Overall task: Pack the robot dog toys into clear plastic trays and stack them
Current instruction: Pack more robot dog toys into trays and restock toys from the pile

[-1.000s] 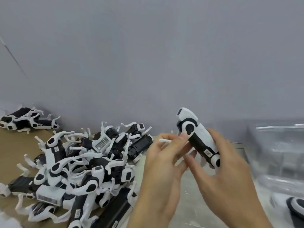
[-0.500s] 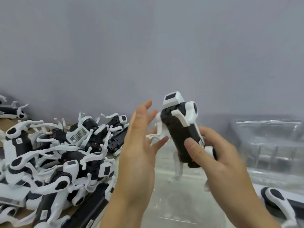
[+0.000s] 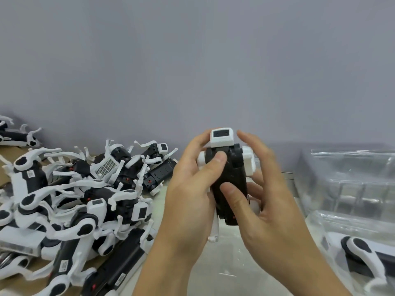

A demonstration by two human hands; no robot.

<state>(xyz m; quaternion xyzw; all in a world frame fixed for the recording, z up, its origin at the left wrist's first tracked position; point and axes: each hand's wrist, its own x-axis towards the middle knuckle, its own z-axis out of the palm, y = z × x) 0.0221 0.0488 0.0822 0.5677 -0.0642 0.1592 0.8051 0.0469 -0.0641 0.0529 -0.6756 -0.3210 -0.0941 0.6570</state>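
Observation:
I hold one black-and-white robot dog toy (image 3: 229,167) upright in mid-air, its white square head on top and its black belly facing me. My left hand (image 3: 192,189) grips its left side with the thumb pressed on the black body. My right hand (image 3: 265,199) grips the right side, thumb on the lower belly. A white leg hangs below my left palm. A clear plastic tray (image 3: 224,263) lies on the table under my hands.
A pile of several robot dog toys (image 3: 81,199) covers the brown table at the left. A stack of clear trays (image 3: 350,180) stands at the right. Another toy (image 3: 363,253) lies in a tray at the lower right. A grey wall stands behind.
My left hand, open half a second ago, has closed on the toy. The toy has turned from tilted to upright with its belly facing me. The view has shifted slightly.

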